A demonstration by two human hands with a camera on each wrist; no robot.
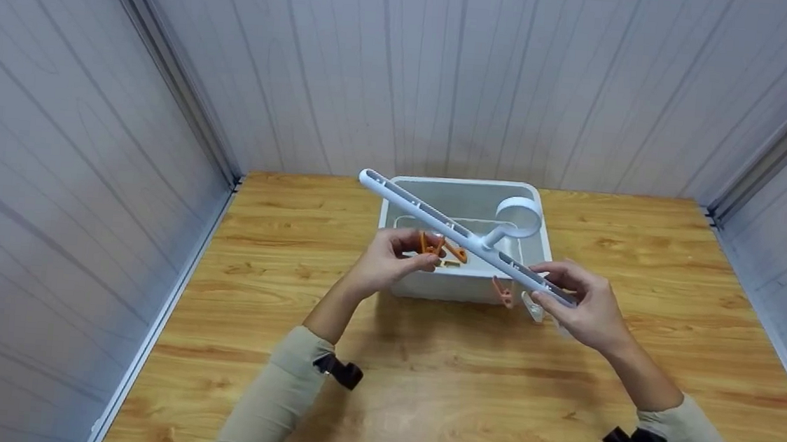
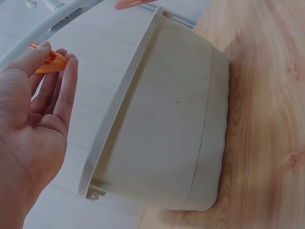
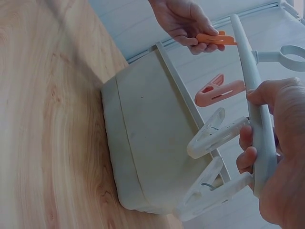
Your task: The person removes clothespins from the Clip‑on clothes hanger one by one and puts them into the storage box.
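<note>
White bar (image 2: 40,32) cut off by the left wrist view's edge, bin (image 1: 451,199) interior partly hidden

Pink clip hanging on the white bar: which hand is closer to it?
The right hand. It grips the white bar close beside the pink clip. The left hand is farther away, toward the bar's other end, pinching an orange clip.

text: none legible | labels: none legible | brands: none legible | numbers: none legible | signs: none legible | views: head, left wrist, right wrist
</note>
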